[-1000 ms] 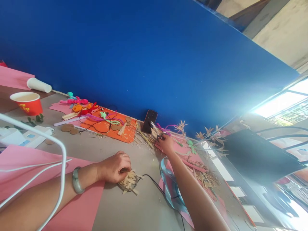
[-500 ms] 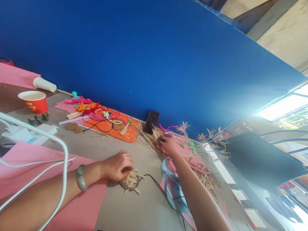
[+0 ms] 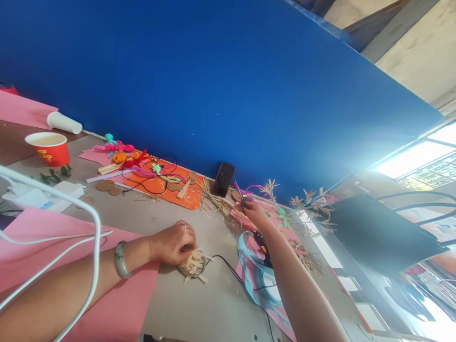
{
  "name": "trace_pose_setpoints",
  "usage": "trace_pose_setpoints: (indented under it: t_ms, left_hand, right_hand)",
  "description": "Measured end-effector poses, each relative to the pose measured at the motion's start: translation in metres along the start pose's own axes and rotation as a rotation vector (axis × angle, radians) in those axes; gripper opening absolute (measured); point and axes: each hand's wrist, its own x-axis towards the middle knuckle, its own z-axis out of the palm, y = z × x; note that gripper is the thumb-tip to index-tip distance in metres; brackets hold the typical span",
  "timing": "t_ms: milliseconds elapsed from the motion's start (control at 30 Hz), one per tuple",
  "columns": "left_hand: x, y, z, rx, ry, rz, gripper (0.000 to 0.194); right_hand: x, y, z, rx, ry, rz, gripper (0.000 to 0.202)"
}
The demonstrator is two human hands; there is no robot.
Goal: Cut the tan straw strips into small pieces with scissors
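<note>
My left hand [image 3: 174,243], wearing a ring and a green bangle, rests with curled fingers at the left rim of a small round piece [image 3: 194,264] filled with pale straw strips. Farther off, near the wall, my right hand [image 3: 253,212] is closed around the dark handles of scissors [image 3: 243,198], whose blades point up and away. Pink paper and dried stalks [image 3: 219,202] lie beside the scissors. A dark phone [image 3: 223,179] leans against the blue wall just to their left.
Light blue ribbon [image 3: 249,266] and a black cord lie under my right forearm. White cables cross the left side. A red paper cup [image 3: 52,153] stands at the left, near an orange sheet [image 3: 188,194] with craft pieces. Dried leaves [image 3: 309,204] stick up at the right.
My right hand has shifted slightly to the right, with the scissors now showing more clearly in it. My left hand stays at the round piece.
</note>
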Motion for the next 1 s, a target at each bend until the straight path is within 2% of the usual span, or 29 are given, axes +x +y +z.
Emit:
trace_pose_setpoints:
  t_ms: [100, 233, 433, 533, 633, 800, 900, 1000]
  left_hand:
    - [0.001, 0.002, -0.001, -0.007, -0.005, -0.006, 0.017]
    - [0.001, 0.003, -0.003, -0.010, -0.002, -0.004, 0.018]
    - [-0.001, -0.001, 0.000, 0.023, -0.005, 0.007, 0.013]
    - [-0.001, -0.002, 0.001, 0.006, 0.010, -0.007, 0.009]
    - [0.000, -0.002, 0.000, -0.012, 0.036, -0.032, 0.005]
    - [0.000, -0.003, -0.002, -0.050, 0.068, -0.066, 0.007]
    - [0.002, -0.002, -0.003, -0.090, 0.118, -0.131, 0.008]
    - [0.003, 0.001, -0.006, -0.226, 0.216, -0.241, 0.012]
  right_hand:
    - [0.000, 0.008, -0.007, -0.115, -0.013, 0.059, 0.028]
    - [-0.003, 0.017, -0.002, -0.235, 0.008, 0.130, 0.033]
    - [-0.014, 0.018, 0.004, -0.194, -0.008, 0.163, 0.030]
    - [-0.022, 0.009, -0.001, -0.082, -0.044, 0.153, 0.028]
    - [-0.034, -0.003, -0.002, 0.064, -0.112, 0.119, 0.034]
    - [-0.054, -0.024, 0.008, 0.259, -0.241, 0.046, 0.040]
    - [-0.067, -0.043, 0.015, 0.396, -0.268, 0.017, 0.037]
    - [-0.083, -0.067, 0.023, 0.512, -0.286, -0.002, 0.031]
